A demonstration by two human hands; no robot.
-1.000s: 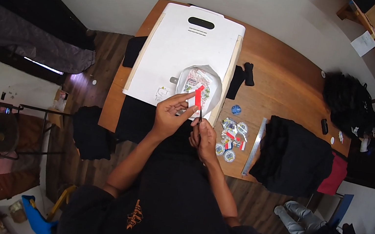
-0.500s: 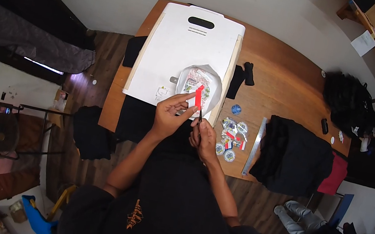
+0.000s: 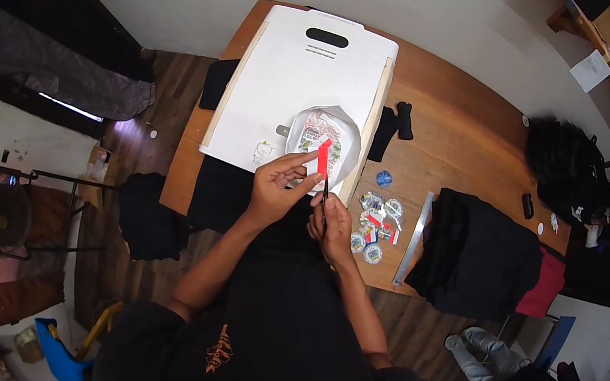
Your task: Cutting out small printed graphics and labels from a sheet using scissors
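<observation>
Over the white bowl (image 3: 350,124), my left hand (image 3: 274,189) pinches a red-and-white strip (image 3: 322,163) between thumb and fingers. A pair of dark scissors (image 3: 327,191) is gripped in my right hand (image 3: 329,225), its narrow blades at the strip's lower right edge. Paper scraps with red, white and green print lie inside the bowl, partly hidden behind the strip. The bowl stands on a white board (image 3: 291,83) with an oblong slot near its far end. Fingers cover most of the scissor handles.
Several printed round stickers and red-and-white pieces (image 3: 371,235) lie right of my hands on the wooden table (image 3: 442,141). Beyond them are a metal ruler (image 3: 413,241) and a black cloth pile (image 3: 476,255). A black backpack (image 3: 567,170) sits at far right.
</observation>
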